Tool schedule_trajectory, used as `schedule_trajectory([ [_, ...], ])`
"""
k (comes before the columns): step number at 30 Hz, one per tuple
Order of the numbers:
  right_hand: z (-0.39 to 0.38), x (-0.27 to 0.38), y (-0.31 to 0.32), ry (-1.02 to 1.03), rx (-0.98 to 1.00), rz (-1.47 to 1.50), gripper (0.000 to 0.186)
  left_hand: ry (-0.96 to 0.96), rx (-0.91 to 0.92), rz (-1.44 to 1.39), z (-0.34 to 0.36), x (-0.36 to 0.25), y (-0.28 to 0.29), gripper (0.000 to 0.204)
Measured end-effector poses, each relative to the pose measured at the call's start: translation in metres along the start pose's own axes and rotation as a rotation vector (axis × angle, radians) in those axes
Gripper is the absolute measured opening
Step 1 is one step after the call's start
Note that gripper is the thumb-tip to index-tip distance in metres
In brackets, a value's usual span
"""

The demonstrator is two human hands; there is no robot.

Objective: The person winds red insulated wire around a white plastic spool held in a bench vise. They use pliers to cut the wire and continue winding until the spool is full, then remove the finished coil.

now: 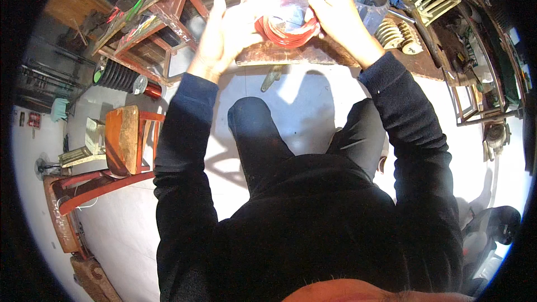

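A coil of reddish copper-coloured wire (pixel 286 39) is held up over the front part of a worn wooden worktop (pixel 268 56). My right hand (pixel 341 19) grips the coil's right side, its thumb lying over the strands and its fingers mostly behind them. On the other side, my left hand (pixel 226 33) has its thumb stretched upward, away from the fingers. Those fingers reach to the coil's left edge, and bright glare washes out part of them. Whether they press on the wire, I cannot tell.
Right of the coil stand a bluish round container (pixel 369 8), ribbed beige formers (pixel 400 36) and a pale slatted frame (pixel 436 4). A reddish wooden table (pixel 168 14), a black ribbed spool (pixel 114 75), a copper-coloured wire spool (pixel 148 87) and a wooden chair (pixel 124 140) are at left.
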State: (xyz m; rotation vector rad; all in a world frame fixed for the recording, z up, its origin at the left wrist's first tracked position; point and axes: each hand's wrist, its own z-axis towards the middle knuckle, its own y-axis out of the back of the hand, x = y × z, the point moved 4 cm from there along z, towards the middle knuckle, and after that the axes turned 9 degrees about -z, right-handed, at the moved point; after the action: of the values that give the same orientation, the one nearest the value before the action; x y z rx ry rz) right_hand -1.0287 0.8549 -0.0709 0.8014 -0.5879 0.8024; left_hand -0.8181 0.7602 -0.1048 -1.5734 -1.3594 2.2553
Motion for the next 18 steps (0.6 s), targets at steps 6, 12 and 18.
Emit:
schedule_trajectory([
  [6,-0.038,-0.003,0.006,-0.169,-0.029,0.025,0.031,-0.389,-0.015,0.277,-0.029,0.061,-0.047,0.066],
  [12,-0.069,0.011,0.014,-0.192,-0.104,0.03,0.028,-0.569,-0.245,0.429,-0.037,0.078,-0.073,0.043],
  [18,-0.082,0.018,0.029,-0.097,-0.173,0.014,0.026,-0.439,-0.139,0.247,-0.035,0.084,-0.082,0.035],
])
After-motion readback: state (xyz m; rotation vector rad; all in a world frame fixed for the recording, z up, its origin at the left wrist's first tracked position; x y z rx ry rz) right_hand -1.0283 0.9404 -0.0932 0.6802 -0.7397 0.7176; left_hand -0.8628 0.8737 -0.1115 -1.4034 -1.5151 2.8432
